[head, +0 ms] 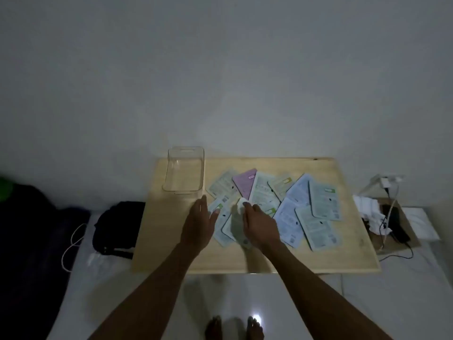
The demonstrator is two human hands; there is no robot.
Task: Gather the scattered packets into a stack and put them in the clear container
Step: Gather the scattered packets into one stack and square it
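Several flat packets, pale blue and green, lie fanned across the wooden table (171, 253), with one pink packet (243, 183) at the back. The clear container (184, 171) stands empty at the table's back left corner. My right hand (259, 225) pinches a pale packet (235, 225) by its upper edge and tilts it up off the pile. My left hand (199, 223) is flat with its fingers spread, fingertips touching a green-cornered packet (219, 207) just left of it, in front of the container.
A black bag (117, 224) and a white cable (73, 244) lie left of the table. At the right are a power strip with chargers (389, 180), crumpled white cloth (370, 209) and a black device (398, 225). My feet (232, 327) show below on the glossy floor.
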